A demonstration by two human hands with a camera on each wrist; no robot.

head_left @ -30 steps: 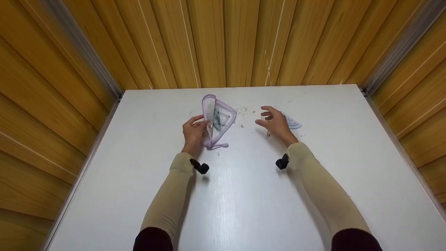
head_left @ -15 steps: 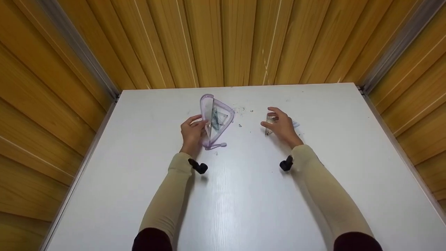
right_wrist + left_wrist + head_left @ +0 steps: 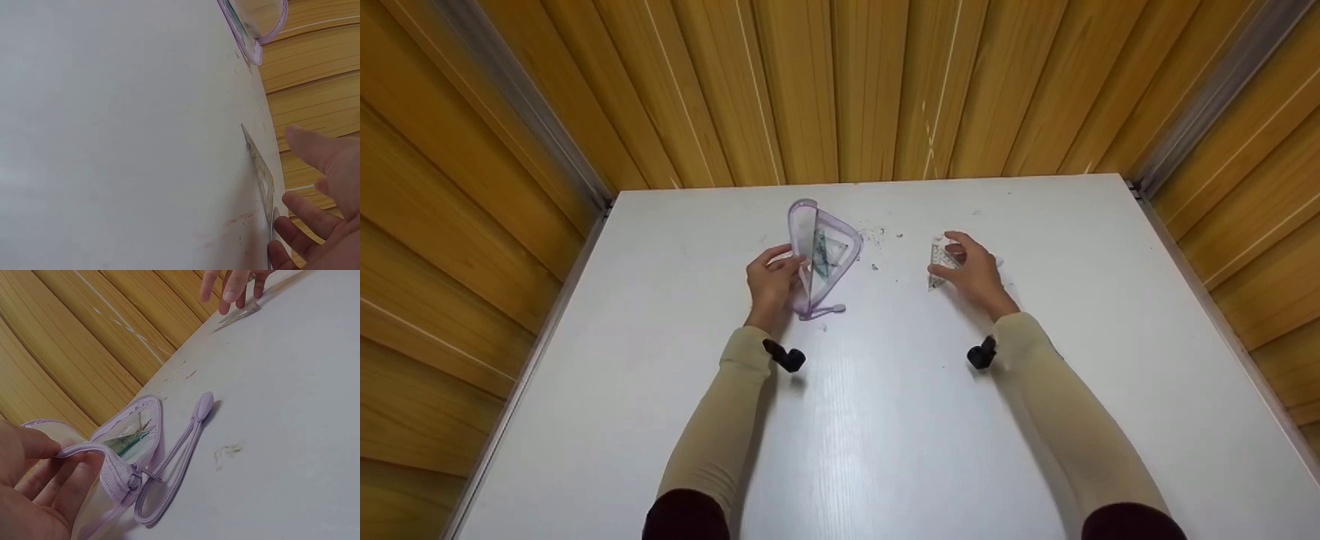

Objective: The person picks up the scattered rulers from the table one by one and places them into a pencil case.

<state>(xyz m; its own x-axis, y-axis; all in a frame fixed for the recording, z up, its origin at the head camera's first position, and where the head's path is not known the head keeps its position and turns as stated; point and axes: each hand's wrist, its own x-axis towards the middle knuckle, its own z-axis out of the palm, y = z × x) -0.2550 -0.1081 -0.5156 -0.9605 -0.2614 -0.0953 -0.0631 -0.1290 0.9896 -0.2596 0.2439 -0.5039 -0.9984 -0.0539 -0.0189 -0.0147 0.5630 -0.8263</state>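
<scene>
My left hand (image 3: 770,283) pinches the edge of a lilac-trimmed see-through zip pouch (image 3: 156,417), which stands with its mouth parted. A green set square (image 3: 126,443) shows inside it, with other clear pieces. From the zip hangs a lilac pull cord (image 3: 834,308). On the right, my right hand (image 3: 976,276) hovers over a clear set square (image 3: 260,169) with dark marks, thumb and fingers spread apart. In the right wrist view, the fingertips are close to its near end; whether they touch it I cannot tell. A sliver of a pale protractor (image 3: 999,261) shows behind the hand.
Dark crumbs (image 3: 875,267) lie scattered on the white table (image 3: 877,420) between the pouch and the right hand. Smudges mark its surface. Wood-patterned panels (image 3: 870,90) rise along the back and both sides.
My right hand has shifted right, away from the pouch, uncovering the clear set square and covering most of the protractor. My left hand keeps its hold on the pouch.
</scene>
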